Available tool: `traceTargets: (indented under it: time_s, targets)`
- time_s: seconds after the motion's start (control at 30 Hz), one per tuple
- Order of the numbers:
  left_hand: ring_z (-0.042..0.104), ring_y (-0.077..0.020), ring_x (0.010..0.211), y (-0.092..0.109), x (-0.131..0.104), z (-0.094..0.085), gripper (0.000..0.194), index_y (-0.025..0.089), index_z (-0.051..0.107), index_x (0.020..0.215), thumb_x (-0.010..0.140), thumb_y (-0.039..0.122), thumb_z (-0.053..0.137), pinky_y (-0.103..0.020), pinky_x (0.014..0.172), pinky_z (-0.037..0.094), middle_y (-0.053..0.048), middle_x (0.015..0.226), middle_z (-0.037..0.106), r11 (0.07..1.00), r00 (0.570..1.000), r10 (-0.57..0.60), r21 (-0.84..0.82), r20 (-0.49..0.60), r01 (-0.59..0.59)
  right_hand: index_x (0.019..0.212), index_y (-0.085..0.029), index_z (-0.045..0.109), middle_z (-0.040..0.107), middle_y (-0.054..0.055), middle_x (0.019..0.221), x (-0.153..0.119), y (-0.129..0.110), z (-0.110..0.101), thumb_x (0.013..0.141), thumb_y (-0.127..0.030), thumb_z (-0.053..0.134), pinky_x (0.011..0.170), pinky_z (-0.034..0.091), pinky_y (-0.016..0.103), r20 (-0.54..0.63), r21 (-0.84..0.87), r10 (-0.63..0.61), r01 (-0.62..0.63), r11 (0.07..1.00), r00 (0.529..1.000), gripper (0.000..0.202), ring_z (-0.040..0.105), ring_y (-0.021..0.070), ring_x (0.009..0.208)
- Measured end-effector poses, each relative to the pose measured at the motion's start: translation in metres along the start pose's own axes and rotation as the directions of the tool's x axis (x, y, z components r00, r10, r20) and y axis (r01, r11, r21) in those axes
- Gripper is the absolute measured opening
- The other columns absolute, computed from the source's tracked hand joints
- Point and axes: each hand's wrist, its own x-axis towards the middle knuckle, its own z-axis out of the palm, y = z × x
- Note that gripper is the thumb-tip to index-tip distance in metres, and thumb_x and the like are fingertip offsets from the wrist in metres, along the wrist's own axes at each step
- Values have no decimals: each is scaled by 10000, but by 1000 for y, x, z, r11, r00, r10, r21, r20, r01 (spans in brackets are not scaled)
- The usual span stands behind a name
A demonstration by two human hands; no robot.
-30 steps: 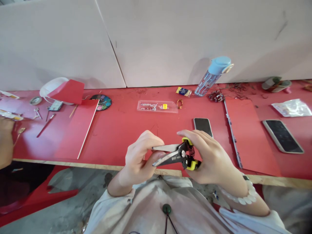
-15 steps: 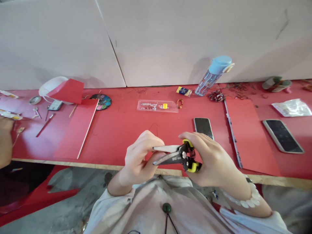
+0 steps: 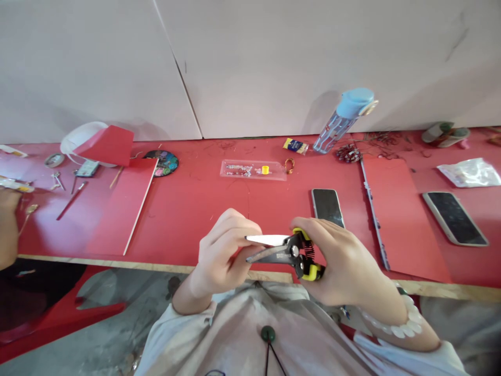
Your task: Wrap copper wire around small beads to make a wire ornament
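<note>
My right hand is wrapped round the yellow and black handles of a pair of cutting pliers. Their long blades point left and stand slightly apart. At the blade tips is my left hand, its fingers pinched together; what they hold, if anything, is too small to make out. Beyond the hands, a clear plastic tray of small beads with a yellow cap lies on the red table.
A phone lies just behind my right hand. Farther back stand a blue-lidded bottle and a small yellow-blue packet. Red boards lie on both sides. Another person's hand shows at the left edge.
The blades have closed slightly towards each other, and my left hand has shifted a little to the left. The tray and phone have not moved.
</note>
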Motion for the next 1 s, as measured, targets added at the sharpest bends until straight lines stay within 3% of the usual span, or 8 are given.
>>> traceTargets:
  time_s: [0.1,0.27,0.4,0.6,0.83,1.0]
  targets:
    - [620,-166,691,-2,0,0,106,155,654,863,944,101,613,-329,646,525,-76,799,716,1000,1000,1,1,0,-1,1059,-197,502,711,44,766,0,1,2,689,-235,520,533,523,282,4,38,21,-21,999,1000,372,671,197,600]
    - [624,-152,689,-5,3,0,85,160,662,873,957,172,653,-295,628,530,-55,759,714,1000,998,-10,-15,58,11,958,-233,510,572,-56,592,0,7,9,652,-179,516,428,383,236,6,145,114,-114,983,993,311,487,125,427]
    - [649,-140,676,-6,5,0,79,166,659,902,975,179,633,-304,664,555,-42,758,722,1000,999,-2,-26,43,3,1017,-228,539,584,-41,684,-7,14,5,671,-107,557,504,454,235,63,384,232,-238,892,971,367,531,130,522]
    - [680,-136,719,-15,4,0,73,158,684,898,959,194,669,-291,667,574,-54,825,741,996,995,86,22,-49,-85,1088,-246,540,628,32,899,-29,13,4,719,-108,551,656,533,296,229,703,49,-201,682,972,394,612,189,728]
    - [686,-135,747,-20,6,2,58,179,701,870,927,188,708,-273,660,629,-26,840,707,955,972,217,225,-90,-192,1027,-191,586,548,-27,730,-32,8,34,609,-145,588,542,403,246,397,668,189,-424,612,898,420,454,126,593]
    - [702,-140,764,-23,4,2,34,157,699,893,904,128,713,-292,719,671,-25,853,728,899,947,311,347,-75,-268,945,-186,563,489,-47,681,-26,8,37,597,-205,562,534,365,248,420,679,197,-450,580,886,348,401,114,580]
